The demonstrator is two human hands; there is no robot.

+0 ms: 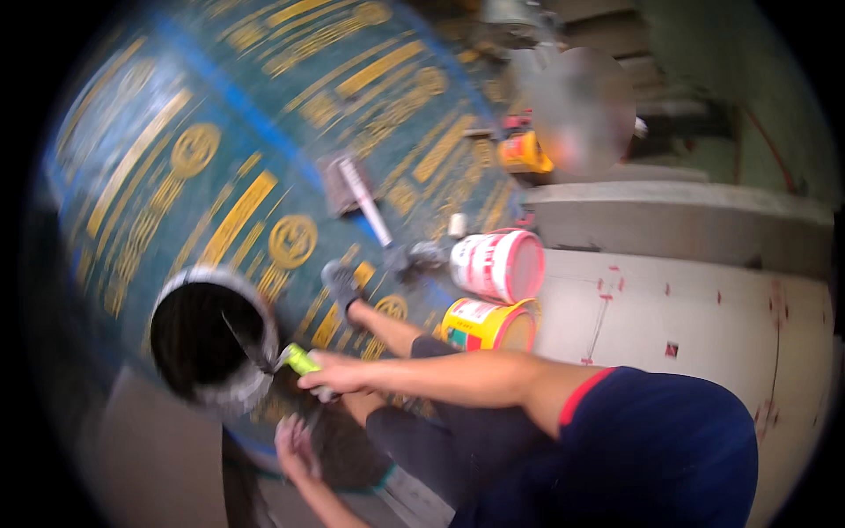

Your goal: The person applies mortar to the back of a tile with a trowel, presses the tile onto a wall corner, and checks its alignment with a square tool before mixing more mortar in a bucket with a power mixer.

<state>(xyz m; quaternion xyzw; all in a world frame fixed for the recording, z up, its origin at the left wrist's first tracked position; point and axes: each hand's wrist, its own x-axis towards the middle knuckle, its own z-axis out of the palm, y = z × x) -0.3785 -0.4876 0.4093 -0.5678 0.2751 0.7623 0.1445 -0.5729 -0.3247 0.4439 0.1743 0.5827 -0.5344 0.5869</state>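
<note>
At the round bucket (236,392) | my right grip (339,371) now pinching a lime-handled trowel (299,357), blade by the dark mouth | left grip (296,443) close by, fingers loosely spread.

Light, from here: moderate, indoor; pale glare on floor sheeting (128,110), far left; greenish surface (717,66), upper right, dim. Shadow: bucket (246,387) interior near black. Sharpness: motion blur throughout, left hand (297,446) softened. Distortion: outer areas fisheye-bent, rim black.

Bucket (236,394) left; trowel (297,357) in right hand (339,371), at bucket mouth; pail (480,266) beside second pail (473,324), farther right
</note>
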